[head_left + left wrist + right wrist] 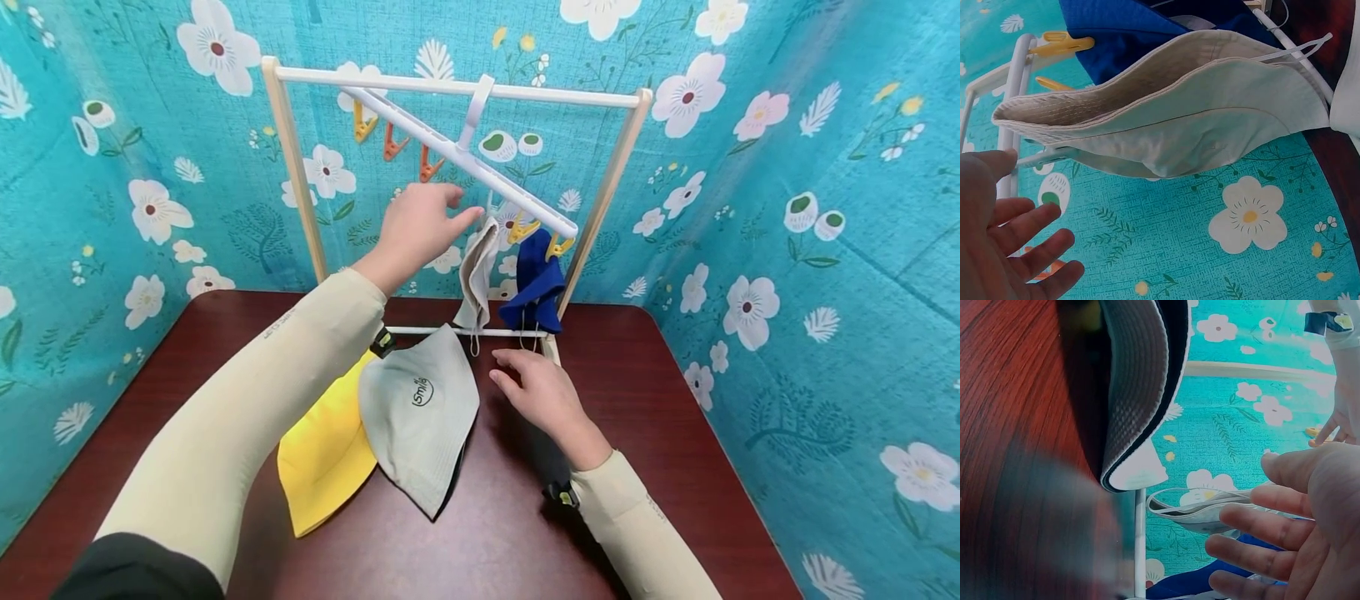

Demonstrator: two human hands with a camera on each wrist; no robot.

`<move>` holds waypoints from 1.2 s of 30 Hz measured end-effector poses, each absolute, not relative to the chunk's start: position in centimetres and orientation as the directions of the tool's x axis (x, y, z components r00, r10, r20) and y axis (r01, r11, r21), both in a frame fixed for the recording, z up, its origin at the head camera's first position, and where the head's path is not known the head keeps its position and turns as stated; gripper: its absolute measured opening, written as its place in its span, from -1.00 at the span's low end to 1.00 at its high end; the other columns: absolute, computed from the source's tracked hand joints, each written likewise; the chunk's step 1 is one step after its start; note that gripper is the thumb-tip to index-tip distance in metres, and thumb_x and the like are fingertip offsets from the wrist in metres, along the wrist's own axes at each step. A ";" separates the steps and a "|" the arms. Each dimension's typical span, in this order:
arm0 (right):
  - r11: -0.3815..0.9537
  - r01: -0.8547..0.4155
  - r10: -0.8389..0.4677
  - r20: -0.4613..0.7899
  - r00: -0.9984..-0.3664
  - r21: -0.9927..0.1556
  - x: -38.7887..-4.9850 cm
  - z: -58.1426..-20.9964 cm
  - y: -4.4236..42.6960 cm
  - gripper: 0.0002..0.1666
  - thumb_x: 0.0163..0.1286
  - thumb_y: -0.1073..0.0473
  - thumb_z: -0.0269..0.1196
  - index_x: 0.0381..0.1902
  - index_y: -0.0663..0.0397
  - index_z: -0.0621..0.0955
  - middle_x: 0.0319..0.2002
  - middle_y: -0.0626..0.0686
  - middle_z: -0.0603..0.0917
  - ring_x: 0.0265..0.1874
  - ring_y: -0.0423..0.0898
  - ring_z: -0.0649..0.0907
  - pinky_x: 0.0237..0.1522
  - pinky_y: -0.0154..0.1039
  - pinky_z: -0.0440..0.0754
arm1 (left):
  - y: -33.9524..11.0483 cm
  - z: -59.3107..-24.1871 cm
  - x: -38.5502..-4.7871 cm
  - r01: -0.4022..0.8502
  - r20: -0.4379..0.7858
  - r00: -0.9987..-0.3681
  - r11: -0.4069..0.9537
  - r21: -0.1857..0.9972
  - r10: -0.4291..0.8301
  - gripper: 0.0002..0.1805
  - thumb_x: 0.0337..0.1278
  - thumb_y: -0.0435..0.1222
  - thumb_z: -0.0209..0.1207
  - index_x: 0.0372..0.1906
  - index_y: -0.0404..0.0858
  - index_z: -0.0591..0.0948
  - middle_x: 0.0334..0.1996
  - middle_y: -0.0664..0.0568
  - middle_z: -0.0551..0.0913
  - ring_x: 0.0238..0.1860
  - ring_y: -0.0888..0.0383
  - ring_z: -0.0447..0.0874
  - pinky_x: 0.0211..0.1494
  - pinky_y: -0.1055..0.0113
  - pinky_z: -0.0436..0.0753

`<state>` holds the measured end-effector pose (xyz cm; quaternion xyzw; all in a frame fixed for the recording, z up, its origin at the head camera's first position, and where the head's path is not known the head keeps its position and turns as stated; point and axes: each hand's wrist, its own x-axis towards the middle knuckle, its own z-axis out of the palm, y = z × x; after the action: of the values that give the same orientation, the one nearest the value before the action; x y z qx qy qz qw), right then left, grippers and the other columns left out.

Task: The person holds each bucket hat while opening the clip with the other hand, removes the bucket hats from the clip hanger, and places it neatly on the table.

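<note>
My left hand [426,223] is raised beside the white hanger bar [480,169], its fingers loosely bent and holding nothing. Just right of it a cream hat [475,279] hangs from the bar; in the left wrist view this hat [1210,119] hangs beyond the fingertips. A blue hat [538,283] hangs at the bar's right end from yellow clips [558,247]. Lower down, my right hand [546,393] hovers below the two hanging hats, fingers extended, with nothing in it. The right wrist view shows its fingers [1260,525] spread in front of the cream hat's brim.
A grey-green hat [420,408] with a smile print overlaps a yellow hat [330,450] on the dark red table [600,375]. The hanger hooks over a white rail [562,95] on a wooden-sided rack. Orange clips [392,143] and a yellow one [364,125] hang at left.
</note>
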<state>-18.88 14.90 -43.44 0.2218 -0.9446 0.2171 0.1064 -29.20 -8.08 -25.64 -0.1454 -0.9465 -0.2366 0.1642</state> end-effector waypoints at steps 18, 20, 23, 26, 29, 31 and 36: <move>0.815 -0.462 -0.375 0.291 -0.880 -0.350 -19.1 -43.0 14.7 -0.57 0.50 -0.09 0.27 0.23 -0.12 0.68 0.17 -0.03 0.72 0.18 -0.03 0.68 0.17 0.03 0.63 | -5.8 -24.6 -31.3 0.296 0.384 -0.910 0.894 0.337 0.157 -0.36 0.27 0.37 0.10 -0.59 -0.07 0.40 -0.70 0.10 0.26 -0.63 0.11 0.27 -0.56 0.28 0.14; 0.818 -0.457 -0.370 0.288 -0.883 -0.351 -19.1 -43.0 14.7 -0.57 0.49 -0.10 0.28 0.23 -0.12 0.68 0.17 -0.02 0.72 0.18 -0.02 0.67 0.17 0.04 0.63 | -5.4 -24.6 -31.4 0.284 0.376 -0.916 0.889 0.359 0.141 -0.35 0.24 0.37 0.13 -0.60 -0.07 0.38 -0.70 0.10 0.25 -0.64 0.12 0.25 -0.57 0.28 0.13; 0.821 -0.452 -0.367 0.284 -0.886 -0.349 -19.1 -43.1 14.8 -0.57 0.49 -0.10 0.28 0.23 -0.12 0.68 0.17 -0.03 0.71 0.18 -0.02 0.67 0.18 0.04 0.63 | -4.9 -24.6 -31.6 0.261 0.353 -0.928 0.885 0.385 0.120 -0.36 0.22 0.36 0.17 -0.60 -0.06 0.37 -0.70 0.11 0.24 -0.65 0.13 0.24 -0.59 0.29 0.14; 0.818 -0.454 -0.367 0.287 -0.885 -0.352 -19.0 -43.1 14.8 -0.57 0.50 -0.10 0.27 0.22 -0.12 0.68 0.17 -0.03 0.72 0.18 -0.03 0.67 0.18 0.03 0.63 | -4.5 -24.5 -31.8 0.228 0.324 -0.941 0.889 0.397 0.097 -0.38 0.19 0.36 0.19 -0.59 -0.05 0.39 -0.69 0.13 0.24 -0.66 0.13 0.24 -0.59 0.29 0.16; 0.818 -0.453 -0.364 0.292 -0.885 -0.354 -18.8 -43.1 14.8 -0.58 0.50 -0.09 0.27 0.22 -0.12 0.69 0.16 -0.03 0.72 0.18 -0.03 0.67 0.18 0.03 0.63 | -4.0 -24.3 -31.9 0.198 0.287 -0.955 0.883 0.426 0.076 -0.39 0.17 0.36 0.20 -0.59 -0.03 0.39 -0.69 0.14 0.23 -0.67 0.15 0.23 -0.60 0.30 0.16; 0.818 -0.453 -0.362 0.294 -0.885 -0.355 -18.8 -43.1 14.9 -0.58 0.50 -0.09 0.27 0.21 -0.12 0.69 0.16 -0.03 0.72 0.18 -0.02 0.67 0.18 0.03 0.63 | -3.6 -24.3 -32.0 0.178 0.258 -0.964 0.871 0.458 0.061 -0.41 0.17 0.34 0.22 -0.59 -0.03 0.39 -0.69 0.15 0.22 -0.67 0.16 0.23 -0.60 0.31 0.16; 0.819 -0.449 -0.359 0.292 -0.887 -0.358 -18.7 -43.2 15.0 -0.58 0.50 -0.09 0.27 0.22 -0.13 0.68 0.15 -0.03 0.72 0.16 -0.03 0.68 0.14 0.03 0.64 | -2.2 -24.2 -31.9 0.123 0.196 -0.980 0.821 0.557 0.014 -0.48 0.21 0.27 0.24 -0.57 -0.02 0.46 -0.70 0.15 0.23 -0.67 0.17 0.24 -0.61 0.31 0.20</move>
<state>-18.70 14.99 -43.20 0.2130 -0.9477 0.2125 0.1061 -31.94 -2.25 -24.17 -0.0360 -0.9498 -0.2968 0.0920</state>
